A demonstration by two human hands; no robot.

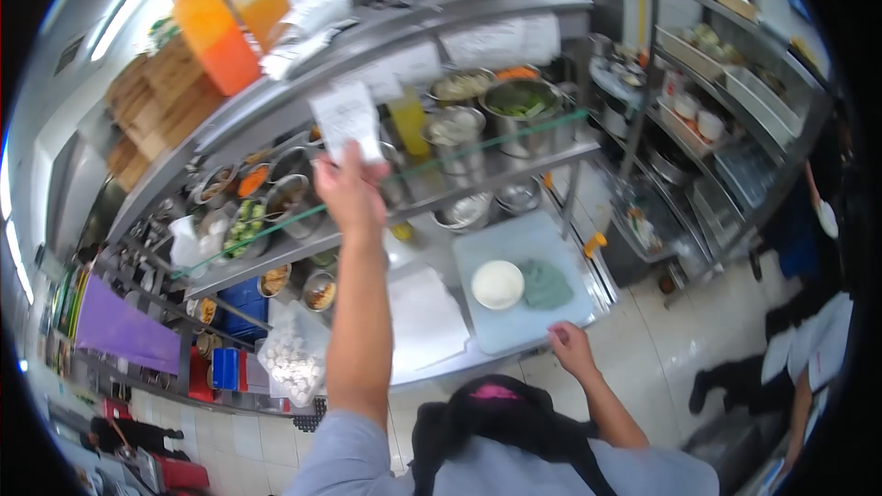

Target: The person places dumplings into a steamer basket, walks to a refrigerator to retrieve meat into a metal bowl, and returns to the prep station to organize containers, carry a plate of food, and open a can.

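Note:
My left hand (351, 188) is stretched forward to the shelf and grips a white printed order ticket (347, 119) between its fingers. My right hand (571, 349) hangs near the front edge of a pale cutting board (496, 335), its fingers loosely curled with nothing visible in them. On that board sits a white bowl (498, 285), round and pale inside. Beside it lies a crumpled green cloth (548, 285). White paper sheets (427, 317) cover the counter to the left of the board.
Steel pots (522, 119) and tubs of cut vegetables (248, 225) fill the shelf behind a glass edge. Orange bottles (216, 37) and wooden boards (165, 96) stand on top. A bag of white pieces (294, 363) hangs at left. A rack (707, 119) and a person (813, 340) are at right.

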